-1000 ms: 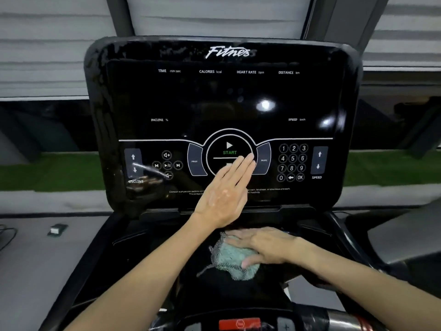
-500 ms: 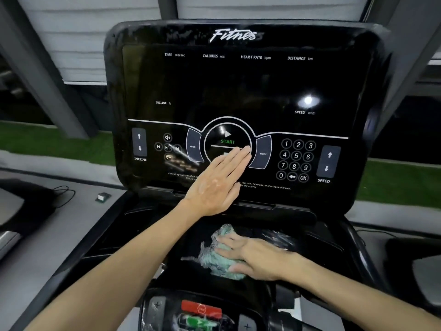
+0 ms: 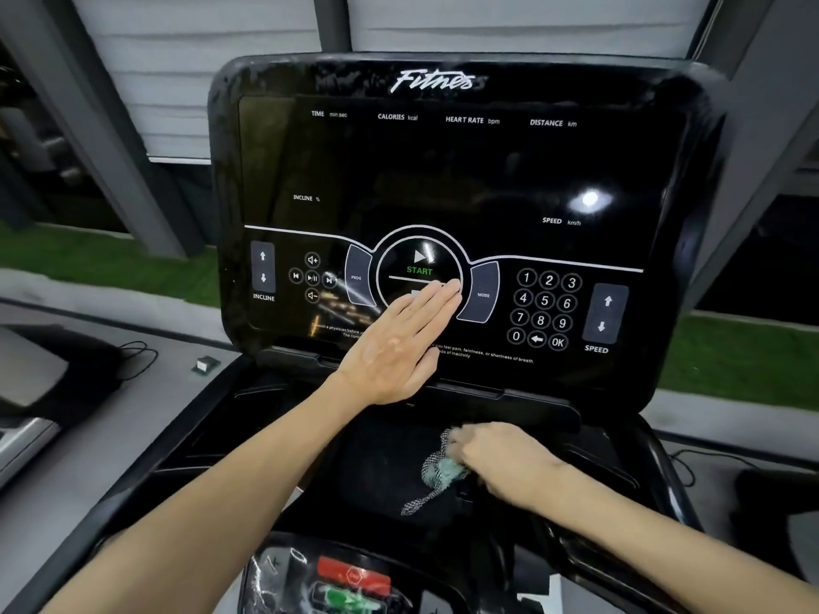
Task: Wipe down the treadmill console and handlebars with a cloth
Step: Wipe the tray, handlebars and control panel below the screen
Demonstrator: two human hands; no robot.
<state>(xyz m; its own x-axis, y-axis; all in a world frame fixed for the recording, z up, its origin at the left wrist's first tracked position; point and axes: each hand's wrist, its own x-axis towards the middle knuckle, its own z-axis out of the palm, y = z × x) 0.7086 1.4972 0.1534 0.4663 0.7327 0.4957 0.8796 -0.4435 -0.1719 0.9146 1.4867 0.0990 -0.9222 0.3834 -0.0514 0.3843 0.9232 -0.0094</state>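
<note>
Head view: the left hand (image 3: pixel 399 343) lies flat on the glossy black treadmill console (image 3: pixel 443 170), fingers straight and pressed together, tips at the lower edge of the round START pad. The crumpled pale-green and white cloth (image 3: pixel 438 474) sits below the screen on the dark recessed ledge (image 3: pixel 381 463) — under the right hand (image 3: pixel 501 463), whose fingers look curled onto it, though blur softens them. A loose tail trails toward the person — so the right hand is best placed to carry the wipe on.
</note>
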